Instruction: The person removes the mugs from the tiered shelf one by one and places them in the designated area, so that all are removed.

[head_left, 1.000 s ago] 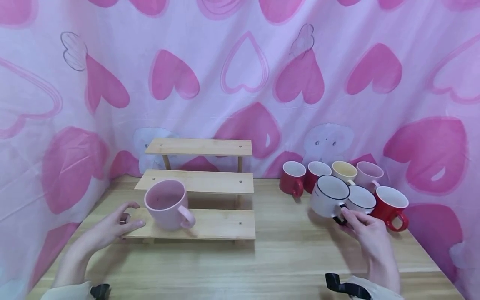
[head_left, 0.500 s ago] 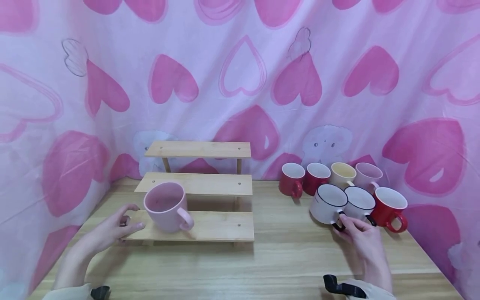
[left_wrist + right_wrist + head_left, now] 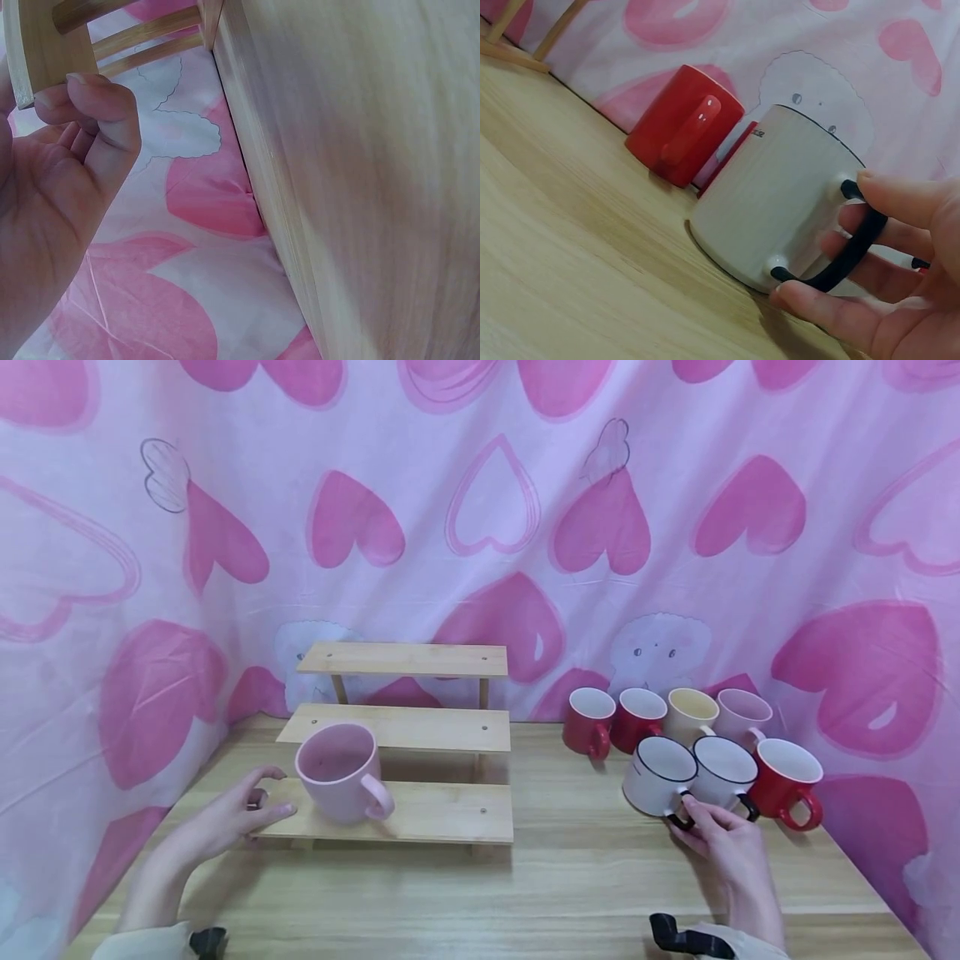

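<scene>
My left hand (image 3: 225, 822) grips the left end of the bottom board of a three-step wooden display shelf (image 3: 450, 817). In the left wrist view, fingertips curl under that board (image 3: 56, 56). A pink mug (image 3: 341, 793) stands on the bottom step beside this hand, its handle turned right. Over on the right, my right hand (image 3: 723, 852) holds a white enamel-style mug (image 3: 651, 783) with a dark rim by its black handle (image 3: 859, 251). The mug stands upright at the tabletop, against a second white mug (image 3: 722, 770).
Behind the white mugs stand two red mugs (image 3: 587, 731), a yellow mug (image 3: 690, 714) and another pink mug (image 3: 741, 714). One more red mug (image 3: 780, 781) is at the right end. A heart-print cloth (image 3: 495, 493) hangs behind the wooden table (image 3: 555, 893).
The right hand has lowered the white mug to the tabletop, uncovering more of the second white mug. The left hand has kept its hold on the shelf.
</scene>
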Action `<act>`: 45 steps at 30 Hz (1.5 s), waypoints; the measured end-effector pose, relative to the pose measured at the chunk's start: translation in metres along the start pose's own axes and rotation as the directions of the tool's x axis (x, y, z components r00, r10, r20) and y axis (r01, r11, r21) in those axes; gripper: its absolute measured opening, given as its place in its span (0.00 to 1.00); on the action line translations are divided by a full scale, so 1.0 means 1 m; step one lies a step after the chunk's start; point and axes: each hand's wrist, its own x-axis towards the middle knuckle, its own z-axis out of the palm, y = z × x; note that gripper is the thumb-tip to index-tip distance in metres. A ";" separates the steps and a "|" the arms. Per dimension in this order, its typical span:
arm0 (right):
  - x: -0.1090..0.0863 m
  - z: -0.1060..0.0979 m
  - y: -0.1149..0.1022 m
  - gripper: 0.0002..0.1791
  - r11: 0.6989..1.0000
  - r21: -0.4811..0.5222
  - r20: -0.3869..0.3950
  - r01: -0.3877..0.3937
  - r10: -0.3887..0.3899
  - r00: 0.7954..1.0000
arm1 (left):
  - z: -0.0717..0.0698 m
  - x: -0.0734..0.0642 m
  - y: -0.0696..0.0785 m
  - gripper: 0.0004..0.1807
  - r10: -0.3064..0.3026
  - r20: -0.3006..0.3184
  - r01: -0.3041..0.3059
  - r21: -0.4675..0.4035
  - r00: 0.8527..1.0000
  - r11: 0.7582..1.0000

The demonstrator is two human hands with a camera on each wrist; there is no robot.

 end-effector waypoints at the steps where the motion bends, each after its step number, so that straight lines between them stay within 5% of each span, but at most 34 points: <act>1: 0.001 0.000 0.000 0.16 1.000 -0.002 0.014 0.003 -0.003 1.000 | 0.000 0.000 0.000 0.35 0.001 -0.002 -0.001 0.004 1.000 1.000; 16: -0.006 -0.004 -0.010 0.41 0.960 -0.274 0.136 0.061 -0.025 0.990 | 0.001 0.001 -0.001 0.33 0.041 -0.005 -0.042 -0.032 0.999 0.999; 24: -0.017 -0.019 -0.028 0.38 0.869 -0.451 0.074 0.204 -0.191 0.979 | 0.000 0.001 -0.002 0.33 0.040 -0.013 -0.040 -0.007 0.999 0.999; 30: -0.027 -0.016 -0.045 0.26 0.804 -0.475 0.044 0.358 -0.384 0.922 | 0.000 0.000 0.000 0.34 0.043 -0.007 -0.044 -0.021 0.999 0.999; 37: -0.034 0.001 -0.060 0.23 0.756 -0.527 0.119 0.387 -0.386 0.915 | 0.000 0.000 -0.001 0.32 0.056 -0.016 -0.055 0.005 0.998 0.998; 45: -0.049 0.039 -0.074 0.16 0.744 -0.333 0.190 0.580 -0.549 0.814 | 0.000 0.001 -0.001 0.33 0.047 -0.012 -0.047 -0.006 0.999 0.999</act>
